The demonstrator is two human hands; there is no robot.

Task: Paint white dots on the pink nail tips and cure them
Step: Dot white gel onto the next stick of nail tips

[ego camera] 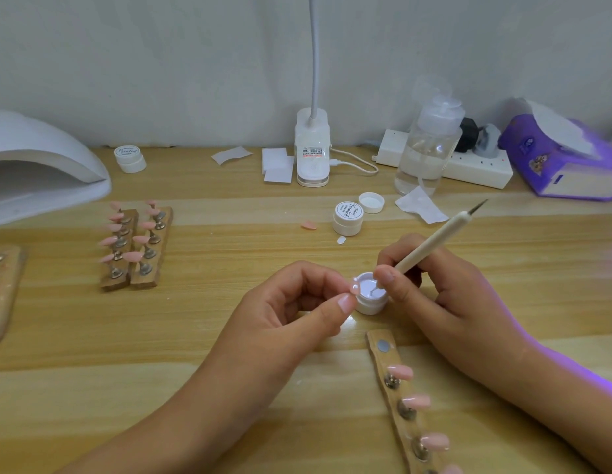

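My right hand (431, 285) pinches a cream dotting tool (438, 239), its lower tip dipped into an open small white jar of white gel (372, 297) on the wooden table. My left hand (297, 302) pinches a pink nail tip (354, 286) between thumb and forefinger, right beside the jar's left rim. A wooden holder strip (383, 357) in front of the jar carries several pink nail tips (415, 401) on metal stands. Two more wooden strips (137, 248) with several pink tips stand at the left.
A white curing lamp (41, 165) sits at the far left. At the back: a lidded jar (129, 159), a desk lamp base (313, 155), a clear pump bottle (426, 145), a power strip (479, 165), a purple tissue box (564, 159). Mid-table: a closed jar (348, 218), a loose lid (371, 202), a loose pink tip (308, 226).
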